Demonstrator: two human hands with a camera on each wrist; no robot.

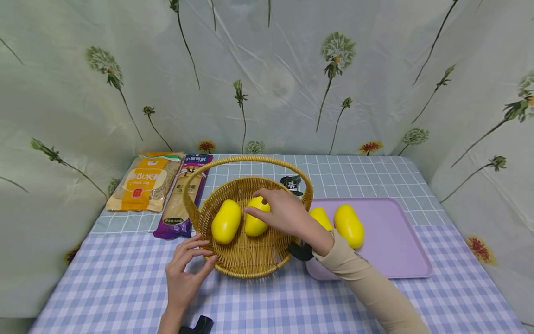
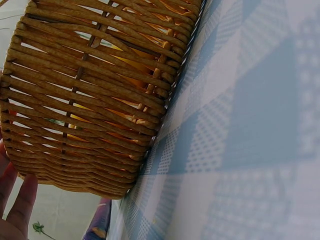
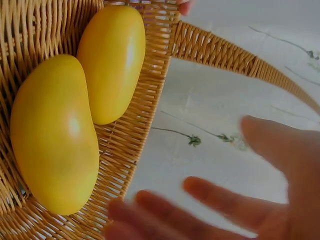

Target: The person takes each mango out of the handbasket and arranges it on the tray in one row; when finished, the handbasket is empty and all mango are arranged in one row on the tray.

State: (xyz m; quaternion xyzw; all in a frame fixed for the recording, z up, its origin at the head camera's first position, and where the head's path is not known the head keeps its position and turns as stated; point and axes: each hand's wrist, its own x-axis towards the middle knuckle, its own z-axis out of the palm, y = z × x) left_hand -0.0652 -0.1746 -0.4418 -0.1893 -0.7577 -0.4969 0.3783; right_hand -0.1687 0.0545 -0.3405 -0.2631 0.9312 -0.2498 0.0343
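A round wicker basket [image 1: 250, 266] with a tall handle holds two yellow mangoes, the left mango [image 1: 226, 221] and the right mango [image 1: 255, 227]. My right hand [image 1: 281, 211] hovers over the right mango, hiding part of it; thumb and fingers spread apart around nothing in the right wrist view. My left hand [image 1: 185, 271] rests its fairly straight fingertips on the basket's left front rim, also seen at the edge of the left wrist view. On the lilac tray [image 1: 396, 241], partly behind my right forearm, lie another mango [image 1: 348, 226] and a half-hidden mango [image 1: 320, 217].
Left of the basket lie an orange-and-clear grain bag [image 1: 143, 183] and a purple pasta packet [image 1: 177, 208]. A small black packet [image 1: 292, 184] sits behind the basket's right rim. A checked cloth [image 1: 121, 278] covers the table, with a floral curtain [image 1: 275, 88] behind.
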